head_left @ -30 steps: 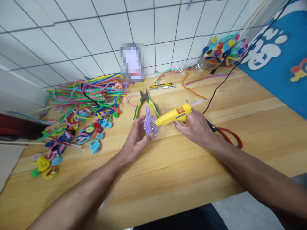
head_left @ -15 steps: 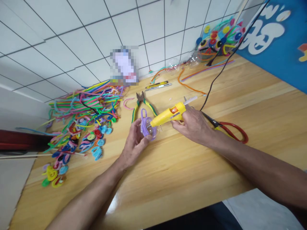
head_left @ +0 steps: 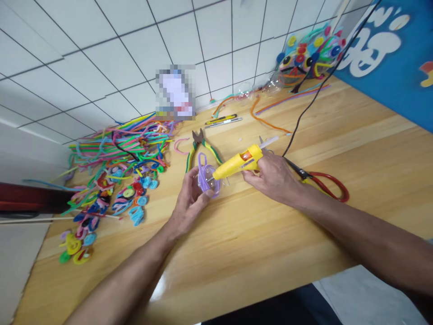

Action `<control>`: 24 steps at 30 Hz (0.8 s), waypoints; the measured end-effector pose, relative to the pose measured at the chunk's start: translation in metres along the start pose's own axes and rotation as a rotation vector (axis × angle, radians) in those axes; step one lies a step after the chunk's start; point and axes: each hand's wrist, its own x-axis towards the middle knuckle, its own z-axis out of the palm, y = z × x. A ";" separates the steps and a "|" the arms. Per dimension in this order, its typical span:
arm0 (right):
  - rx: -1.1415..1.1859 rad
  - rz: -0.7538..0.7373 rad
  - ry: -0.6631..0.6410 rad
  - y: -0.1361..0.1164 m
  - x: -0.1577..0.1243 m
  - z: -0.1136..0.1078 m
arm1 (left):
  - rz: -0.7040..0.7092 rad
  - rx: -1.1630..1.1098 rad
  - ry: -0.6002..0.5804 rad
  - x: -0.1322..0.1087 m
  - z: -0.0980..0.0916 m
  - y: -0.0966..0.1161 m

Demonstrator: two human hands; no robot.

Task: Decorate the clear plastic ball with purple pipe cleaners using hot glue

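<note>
My left hand (head_left: 193, 201) is closed around a clear plastic ball (head_left: 212, 184) wrapped with a purple pipe cleaner (head_left: 203, 174), one loop of which sticks up at the top. In my right hand (head_left: 275, 176) is a yellow hot glue gun (head_left: 237, 163), a translucent glue stick (head_left: 269, 142) jutting from its back end. The gun's nozzle points left, at the ball's near side; whether the tip touches cannot be told. Just behind the ball lie pliers (head_left: 199, 141) with green and yellow handles, jaws away from me. Red-handled scissors (head_left: 324, 183) rest beside my right wrist.
Pipe cleaners (head_left: 118, 146) and coiled pieces (head_left: 135, 198) heap up on the left. Two cutter knives (head_left: 221, 121) and an orange pipe cleaner (head_left: 267, 121) lie farther back. Clear balls (head_left: 244, 91) and decorated balls (head_left: 297, 61) stand along the tiled wall. A black cord (head_left: 306, 108) crosses the right side.
Both hands stay almost still. The glue gun's nozzle remains at the purple-wrapped ball, with only a very slight shift.
</note>
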 end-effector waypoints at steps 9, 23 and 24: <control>0.009 0.004 0.015 0.003 -0.002 0.005 | 0.013 0.013 -0.025 0.001 0.002 0.004; -0.004 -0.014 0.011 0.002 -0.003 0.005 | 0.013 -0.006 -0.024 0.002 0.000 0.002; -0.005 -0.013 0.011 0.002 -0.003 0.005 | 0.015 0.003 -0.023 0.002 0.000 0.001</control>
